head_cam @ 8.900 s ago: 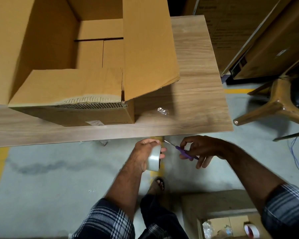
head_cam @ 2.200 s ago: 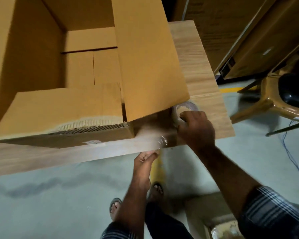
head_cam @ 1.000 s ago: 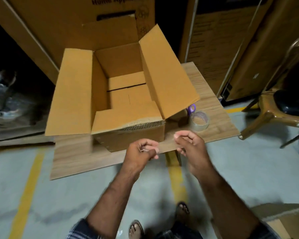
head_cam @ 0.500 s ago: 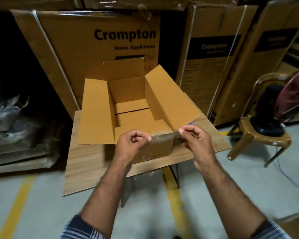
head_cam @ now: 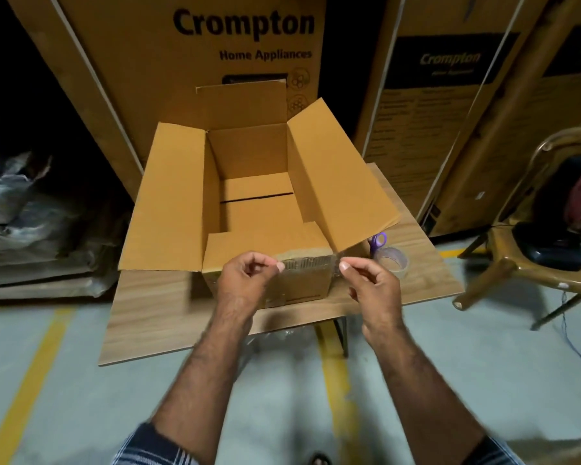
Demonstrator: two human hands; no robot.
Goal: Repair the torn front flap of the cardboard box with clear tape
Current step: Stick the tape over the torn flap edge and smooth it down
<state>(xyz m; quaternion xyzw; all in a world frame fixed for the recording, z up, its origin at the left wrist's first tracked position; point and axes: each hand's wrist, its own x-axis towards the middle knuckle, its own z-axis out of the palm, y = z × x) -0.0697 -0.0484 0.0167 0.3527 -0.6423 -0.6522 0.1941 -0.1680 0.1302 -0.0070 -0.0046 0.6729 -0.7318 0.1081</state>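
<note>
An open cardboard box (head_cam: 252, 182) stands on a wooden table (head_cam: 148, 317). Its front flap (head_cam: 265, 245) is folded inward, and the near edge is torn with bare corrugation (head_cam: 307, 261) showing. A strip of clear tape (head_cam: 311, 265) is stretched level in front of that torn edge. My left hand (head_cam: 249, 281) pinches the strip's left end and my right hand (head_cam: 371, 283) pinches its right end. Whether the strip touches the cardboard I cannot tell. The tape roll (head_cam: 393, 261) and purple-handled scissors (head_cam: 378, 241) lie on the table right of the box.
Tall printed cartons (head_cam: 242, 62) stand close behind the table. A brown plastic chair (head_cam: 524, 260) holding a dark object is at the right. Crumpled plastic sheeting (head_cam: 21, 213) lies at the left. Yellow lines (head_cam: 24, 397) run across the grey floor.
The scissors and tape roll went from my hands onto the table. Both hands took a cut strip, stretched it, and brought it up to the torn flap edge.
</note>
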